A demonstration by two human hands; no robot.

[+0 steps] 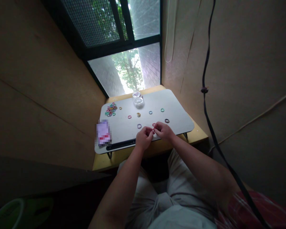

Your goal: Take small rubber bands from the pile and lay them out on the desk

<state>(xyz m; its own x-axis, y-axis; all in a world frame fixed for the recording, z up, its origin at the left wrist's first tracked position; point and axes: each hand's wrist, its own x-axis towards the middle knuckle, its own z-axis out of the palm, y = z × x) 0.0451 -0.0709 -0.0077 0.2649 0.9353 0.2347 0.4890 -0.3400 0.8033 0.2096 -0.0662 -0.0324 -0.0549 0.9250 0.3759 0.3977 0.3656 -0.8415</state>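
My left hand [144, 138] and my right hand [164, 131] meet over the table's front edge, fingertips pinched close together. Between them shows a small red band [153, 130], mostly covered by the fingers. Just beyond my right fingertips lies another red band [153, 124]. A dark band [167, 121] rests to the right, and a greyish purple band [139, 126] lies beyond my left hand. Farther back, spaced apart, are a pink band [129, 117], a yellow band [138, 114], a blue band [150, 112] and a green band [162, 110].
On the white folding table [178, 108], a pile of coloured bands [111, 109] lies at the back left. A clear round container [138, 101] stands near the window. A blurred purple item [103, 133] lies front left, beside a black ledge [121, 144]. A black strap [207, 111] hangs at right.
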